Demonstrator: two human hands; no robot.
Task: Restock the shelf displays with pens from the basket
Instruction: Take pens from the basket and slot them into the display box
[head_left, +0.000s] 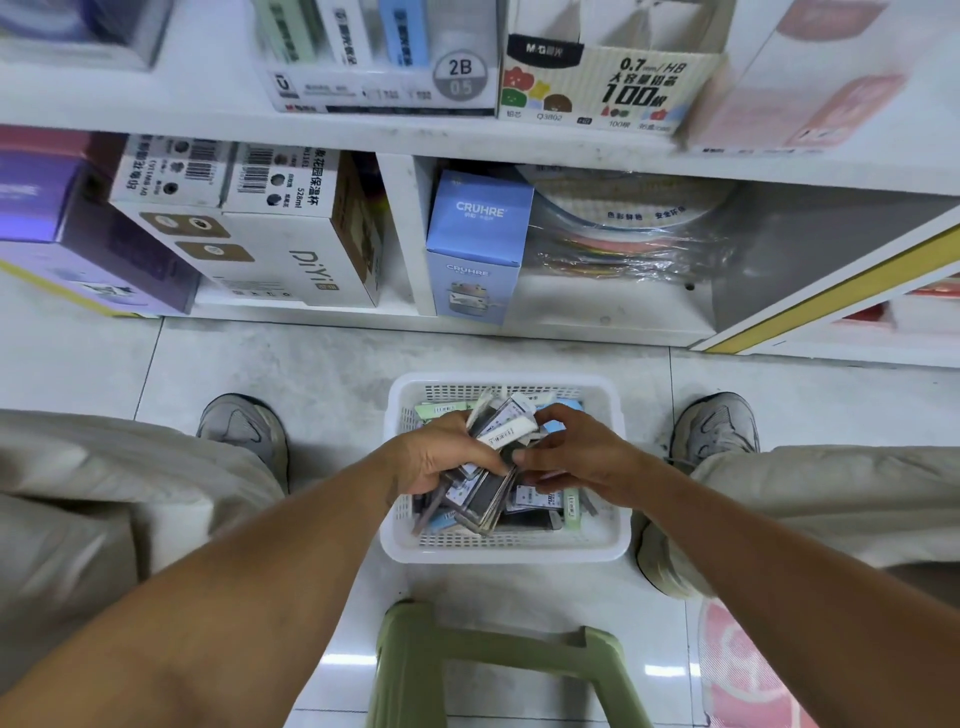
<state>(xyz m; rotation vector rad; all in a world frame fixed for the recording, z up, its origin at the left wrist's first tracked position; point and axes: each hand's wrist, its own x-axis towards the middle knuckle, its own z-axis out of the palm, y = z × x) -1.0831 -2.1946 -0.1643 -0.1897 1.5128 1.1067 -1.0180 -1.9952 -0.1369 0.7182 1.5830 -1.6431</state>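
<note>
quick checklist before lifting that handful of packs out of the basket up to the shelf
1. Left hand grips the bundle of packs: ok.
2. Right hand steadies the bundle, fingers on its edge: ok.
3. Bundle squared up: not ok, packs are fanned at different angles.
4. Bundle free of the loose packs left in the white basket: cannot tell, its lower end sits among them.
5. Basket steady on the floor between the shoes: ok.
6. Free slot in the shelf display boxes: cannot tell, blurred.
</note>
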